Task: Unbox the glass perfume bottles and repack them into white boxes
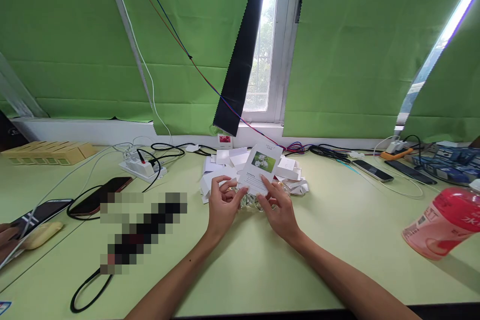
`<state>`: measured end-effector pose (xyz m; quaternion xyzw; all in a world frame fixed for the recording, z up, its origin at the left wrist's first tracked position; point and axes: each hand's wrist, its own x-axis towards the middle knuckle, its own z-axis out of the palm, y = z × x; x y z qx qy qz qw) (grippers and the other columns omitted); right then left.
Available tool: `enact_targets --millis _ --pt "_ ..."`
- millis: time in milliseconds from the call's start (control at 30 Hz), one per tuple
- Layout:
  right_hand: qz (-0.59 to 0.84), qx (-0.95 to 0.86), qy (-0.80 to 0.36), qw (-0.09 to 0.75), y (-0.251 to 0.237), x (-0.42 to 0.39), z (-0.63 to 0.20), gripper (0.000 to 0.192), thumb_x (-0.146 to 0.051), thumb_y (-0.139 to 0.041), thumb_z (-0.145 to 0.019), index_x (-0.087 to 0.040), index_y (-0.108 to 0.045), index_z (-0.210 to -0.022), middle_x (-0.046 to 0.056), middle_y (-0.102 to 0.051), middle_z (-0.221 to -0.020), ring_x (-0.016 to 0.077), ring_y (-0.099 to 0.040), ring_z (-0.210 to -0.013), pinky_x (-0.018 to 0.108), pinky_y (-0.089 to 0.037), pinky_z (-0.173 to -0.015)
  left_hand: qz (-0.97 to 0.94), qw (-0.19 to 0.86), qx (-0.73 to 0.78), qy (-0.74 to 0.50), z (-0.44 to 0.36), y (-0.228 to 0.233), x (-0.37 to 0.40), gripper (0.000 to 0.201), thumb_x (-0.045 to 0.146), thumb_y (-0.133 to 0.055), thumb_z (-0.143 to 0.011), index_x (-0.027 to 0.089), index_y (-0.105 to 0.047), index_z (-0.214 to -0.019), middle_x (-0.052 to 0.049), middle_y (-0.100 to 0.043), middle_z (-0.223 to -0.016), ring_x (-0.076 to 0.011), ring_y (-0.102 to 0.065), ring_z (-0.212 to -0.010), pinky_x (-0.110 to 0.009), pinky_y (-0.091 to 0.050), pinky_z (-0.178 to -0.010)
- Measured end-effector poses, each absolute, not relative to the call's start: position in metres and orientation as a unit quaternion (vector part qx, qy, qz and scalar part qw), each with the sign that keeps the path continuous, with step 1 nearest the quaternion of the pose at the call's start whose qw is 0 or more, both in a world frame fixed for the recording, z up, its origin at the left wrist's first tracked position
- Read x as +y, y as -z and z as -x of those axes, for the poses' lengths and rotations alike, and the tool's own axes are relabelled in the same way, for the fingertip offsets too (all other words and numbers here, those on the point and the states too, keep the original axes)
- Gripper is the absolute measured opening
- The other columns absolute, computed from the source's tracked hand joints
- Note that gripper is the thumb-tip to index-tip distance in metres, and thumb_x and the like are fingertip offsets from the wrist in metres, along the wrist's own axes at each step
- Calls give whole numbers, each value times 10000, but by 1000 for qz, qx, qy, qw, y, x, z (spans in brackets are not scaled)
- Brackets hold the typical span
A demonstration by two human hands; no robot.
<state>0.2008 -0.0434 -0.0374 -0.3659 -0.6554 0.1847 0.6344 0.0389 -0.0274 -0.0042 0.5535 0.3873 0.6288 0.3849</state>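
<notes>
Gripping a white card (259, 170) between them, the left hand (224, 206) and right hand (279, 210) work before a paper heap (225, 160); a red bottle (442, 222) lies right, phones (95, 200) and cables (165, 152) left.

Two hands, the left hand (222, 206) and the right hand (279, 210), hold one white card (259, 169). Four phones lie on the table: two at the left (98, 196), two at the right (372, 170). One pink bottle (442, 222) stands at the right, one power strip (141, 166) at the left.
</notes>
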Motion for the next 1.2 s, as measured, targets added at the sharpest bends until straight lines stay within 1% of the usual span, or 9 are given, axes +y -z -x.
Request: enact_targets --millis 167,333,467,600,700,767,1000,1200 --pt "375 -656 -193 626 36 -44 -201 470 -319 -583 -966 -330 -551 -1435 60 -572 -1074 118 -544 -718 228 -569 -581 -552 434 375 -605 -40 -2 -28 540 463 -782 -753 267 -403 -1086 59 -621 -863 -43 -510 -384 -161 -391 -343" --pt "368 -659 -198 626 36 -44 -202 473 -312 -580 -968 -346 -543 -1438 51 -560 -1068 112 -535 -709 225 -569 -582 -558 445 373 -593 -40 -1 -27 508 461 -770 -764 267 -430 -1088 68 -569 -862 -42 -509 -383 -169 -376 -330" --pt "366 -656 -202 628 36 -44 -201 461 -315 -575 -971 -349 -550 -1431 52 -550 -1070 119 -551 -738 226 -575 -592 -564 458 367 -582 -38 0 -26 504 455 -761 -778 275 -452 -1133 64 -552 -882 -27 -481 -375 -173 -369 -336" --pt "360 -660 -204 626 36 -45 -202 456 -324 -569 -976 -334 -549 -1432 55 -544 -1077 122 -561 -763 231 -585 -610 -584 473 359 -554 -35 -1 -25 537 487 -738 -794 257 -501 -1218 17 -585 -964 -20 -475 -386 -190 -384 -357" --pt "353 -665 -208 625 36 -46 -202 452 -331 -571 -978 -331 -551 -1430 59 -535 -1083 125 -573 -777 243 -595 -622 -593 473 368 -537 -34 -3 -25 540 523 -720 -800 212 -557 -1211 -30 -608 -1024 -20 -481 -397 -202 -384 -365" --pt "351 -666 -209 625 37 -46 -203 450 -335 -574 -979 -333 -553 -1429 60 -530 -1081 122 -572 -766 249 -598 -623 -591 473 372 -537 -34 -4 -25 544 533 -719 -796 198 -575 -1199 -42 -618 -1030 -24 -483 -399 -206 -385 -366" --pt "347 -669 -196 628 36 -46 -202 448 -323 -571 -981 -341 -554 -1428 51 -528 -1051 109 -544 -707 249 -590 -598 -589 472 373 -539 -36 -6 -26 561 552 -730 -773 200 -572 -1180 -51 -642 -1030 -57 -544 -416 -216 -413 -354" --pt "348 -669 -189 629 36 -45 -202 437 -327 -559 -987 -330 -561 -1424 55 -537 -1043 110 -547 -696 242 -577 -579 -594 478 369 -532 -37 -9 -29 590 572 -720 -776 195 -525 -1185 -118 -675 -1154 -80 -589 -425 -221 -444 -354"
